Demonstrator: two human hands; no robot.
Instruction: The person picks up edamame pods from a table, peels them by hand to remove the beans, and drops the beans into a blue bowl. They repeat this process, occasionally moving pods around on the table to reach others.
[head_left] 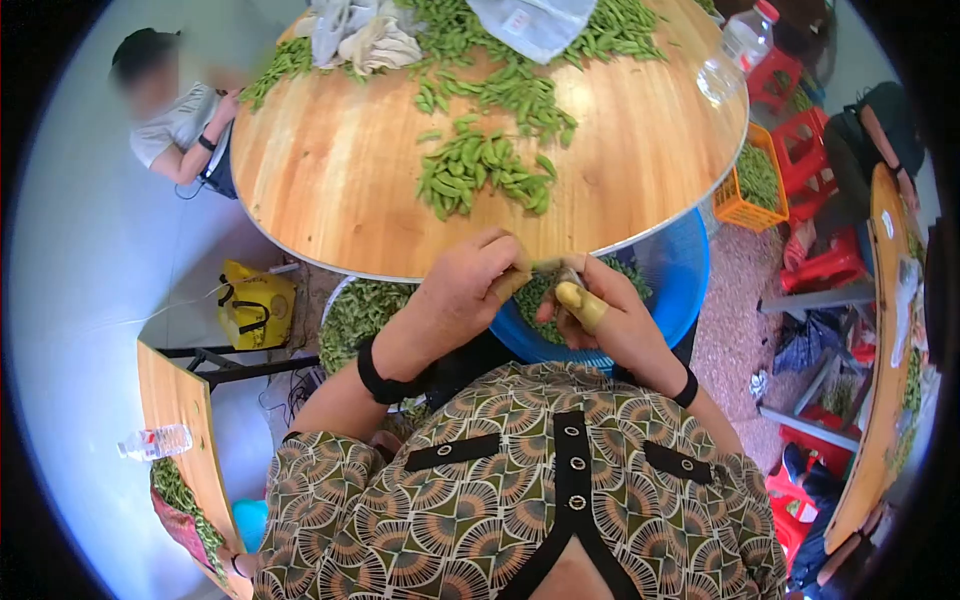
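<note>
"Blue catches my eye first: which container is that?"

"A basin [700, 262], right of centre in the frame, under the near edge of the round table [335, 170]. Green pods lie inside it, partly hidden by the hands."

"Any others?"

"Left of it, a pale-rimmed tub [326, 312] full of pods. At the upper right, an orange crate [745, 212] holds more pods. A yellow bag [257, 308] sits at centre left; I can't tell what is in it. On the table, a clear bottle [748, 42] stands at the upper right, near the rim."

"And the pod [545, 268] being handled?"

"Near the middle of the frame, between the hands, over the basin and just beside the table edge. Its long axis seems to run roughly sideways, one end towards each hand, but fingers hide the tips, so I can't say which is the stem end."

"How is it gripped?"

"The left hand [462, 292] has its fingertips closed on the pod's left end. The right hand [612, 318] is curled closed at the other end, with a yellowish cover [583, 307] on the thumb and a small greyish thing [570, 277] at the fingers, too small to make out."
</note>
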